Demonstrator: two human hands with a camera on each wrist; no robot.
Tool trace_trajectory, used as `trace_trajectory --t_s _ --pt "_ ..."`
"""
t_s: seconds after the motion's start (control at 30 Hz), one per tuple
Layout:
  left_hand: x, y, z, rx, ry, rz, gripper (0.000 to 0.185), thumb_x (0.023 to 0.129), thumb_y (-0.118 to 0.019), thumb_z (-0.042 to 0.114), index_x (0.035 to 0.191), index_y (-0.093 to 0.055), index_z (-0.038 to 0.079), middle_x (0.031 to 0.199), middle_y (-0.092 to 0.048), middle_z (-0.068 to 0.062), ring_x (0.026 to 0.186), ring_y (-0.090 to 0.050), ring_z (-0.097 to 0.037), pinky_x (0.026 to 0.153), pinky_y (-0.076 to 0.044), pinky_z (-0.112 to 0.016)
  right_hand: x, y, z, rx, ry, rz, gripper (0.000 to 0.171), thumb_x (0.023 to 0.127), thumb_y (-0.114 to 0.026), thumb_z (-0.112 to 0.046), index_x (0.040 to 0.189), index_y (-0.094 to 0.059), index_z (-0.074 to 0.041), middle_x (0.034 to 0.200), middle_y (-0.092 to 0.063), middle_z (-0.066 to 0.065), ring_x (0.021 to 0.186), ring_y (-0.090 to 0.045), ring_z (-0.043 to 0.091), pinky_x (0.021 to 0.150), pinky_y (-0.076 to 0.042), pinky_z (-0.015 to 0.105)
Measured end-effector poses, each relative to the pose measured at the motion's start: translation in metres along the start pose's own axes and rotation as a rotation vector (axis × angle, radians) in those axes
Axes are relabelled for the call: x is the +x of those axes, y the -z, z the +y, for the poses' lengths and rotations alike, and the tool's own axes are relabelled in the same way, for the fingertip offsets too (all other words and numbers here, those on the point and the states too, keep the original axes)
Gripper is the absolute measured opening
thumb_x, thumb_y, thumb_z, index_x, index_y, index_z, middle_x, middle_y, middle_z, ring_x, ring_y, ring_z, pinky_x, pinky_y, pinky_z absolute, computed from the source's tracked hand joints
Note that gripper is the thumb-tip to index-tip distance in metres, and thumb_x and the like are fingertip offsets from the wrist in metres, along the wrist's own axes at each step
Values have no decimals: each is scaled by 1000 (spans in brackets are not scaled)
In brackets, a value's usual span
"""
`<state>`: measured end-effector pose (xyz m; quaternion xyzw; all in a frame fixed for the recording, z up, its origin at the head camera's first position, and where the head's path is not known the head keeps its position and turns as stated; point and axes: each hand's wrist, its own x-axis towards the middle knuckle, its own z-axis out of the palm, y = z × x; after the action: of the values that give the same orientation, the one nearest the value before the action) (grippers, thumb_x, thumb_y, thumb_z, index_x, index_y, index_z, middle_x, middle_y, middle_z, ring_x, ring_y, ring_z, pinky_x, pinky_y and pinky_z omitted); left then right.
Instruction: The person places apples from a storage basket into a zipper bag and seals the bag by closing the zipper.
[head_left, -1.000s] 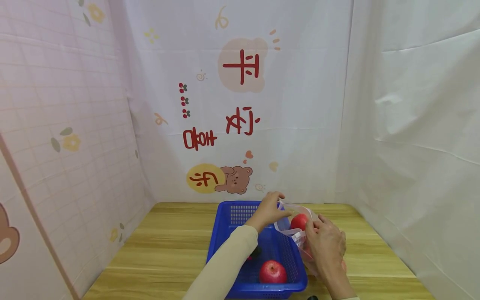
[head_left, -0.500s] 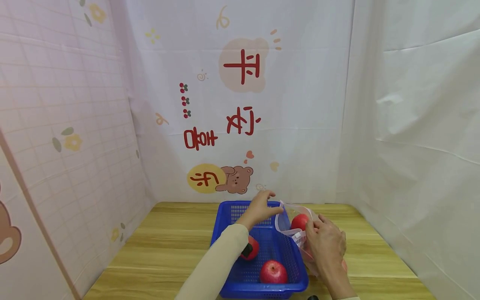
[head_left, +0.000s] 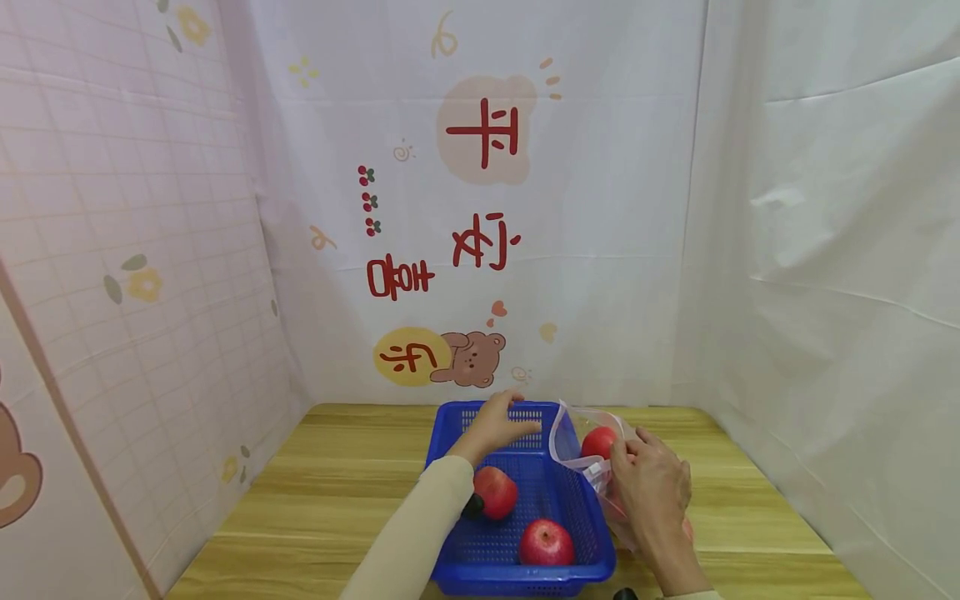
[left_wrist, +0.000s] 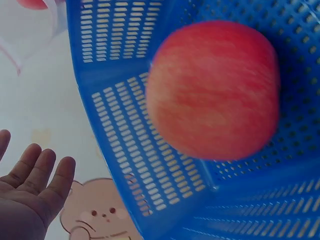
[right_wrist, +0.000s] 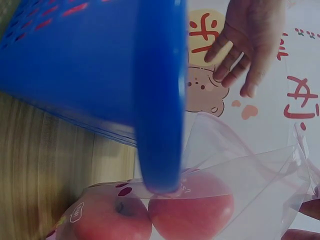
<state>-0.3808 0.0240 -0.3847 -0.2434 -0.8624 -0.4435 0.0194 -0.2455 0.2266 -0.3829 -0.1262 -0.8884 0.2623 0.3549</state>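
Note:
My left hand (head_left: 498, 425) is held over the far end of a blue plastic basket (head_left: 600, 571), its fingers spread and nothing in them. Two red apples lie in the basket, one (head_left: 497, 493) beside my left forearm and another (head_left: 547, 543) at the near end. Against the basket's right side stands a clear zip bag (head_left: 596, 473), its mouth gaping toward the left. My right hand (head_left: 652, 483) pinches the bag's edge. Inside the bag, the right wrist view shows two apples, one stem-up (right_wrist: 112, 217) and one (right_wrist: 195, 207) beside it.
The basket and bag stand on a wood-grain table (head_left: 360, 475). White printed cloth (head_left: 600, 208) hangs behind, with more cloth at the left and right sides. The basket's rim (right_wrist: 160, 100) rises between my right wrist and the basket's inside.
My left hand has drawn away from the bag's mouth, moving left over the basket. The apple under that forearm has come into sight. My right hand still holds the bag in the same place.

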Motion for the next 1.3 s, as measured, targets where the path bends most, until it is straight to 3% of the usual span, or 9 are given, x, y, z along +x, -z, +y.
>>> trace_trajectory --t_s 0.23,0.4,0.83,1.13,1.3 --pt "-11 8 -13 -64 68 7 66 86 -78 34 137 -52 3 137 -52 -21 129 -47 -40 103 -41 -57 0 1 1 -12 -8 -14 33 97 -55 -24 107 -75 0 130 -60 25 119 -54 50 104 -27 71" --pt "-17 8 -23 -44 132 -8 69 85 -78 35 139 -51 2 137 -52 -24 129 -47 -42 103 -41 -59 0 1 0 -7 -8 -11 33 97 -54 -24 106 -75 0 130 -60 24 118 -55 50 103 -29 70" --pt "-37 -4 -53 52 319 -182 75 78 -85 32 137 -51 1 135 -54 -22 126 -48 -42 102 -39 -62 -3 -2 3 -7 -17 -22 36 98 -52 -26 107 -75 1 130 -60 24 118 -55 49 101 -33 66" --pt "-37 -2 -61 89 379 -250 73 76 -85 30 132 -54 -4 125 -58 -20 114 -55 -39 97 -46 -58 0 -4 2 25 -9 -2 34 98 -55 -24 107 -75 2 129 -61 25 117 -56 49 94 -39 60" --pt "-34 -4 -62 78 451 -243 72 73 -88 31 127 -56 -4 114 -61 -18 105 -59 -39 93 -48 -59 2 -3 4 23 25 36 33 98 -57 -25 106 -75 1 125 -63 24 112 -59 48 89 -42 59"
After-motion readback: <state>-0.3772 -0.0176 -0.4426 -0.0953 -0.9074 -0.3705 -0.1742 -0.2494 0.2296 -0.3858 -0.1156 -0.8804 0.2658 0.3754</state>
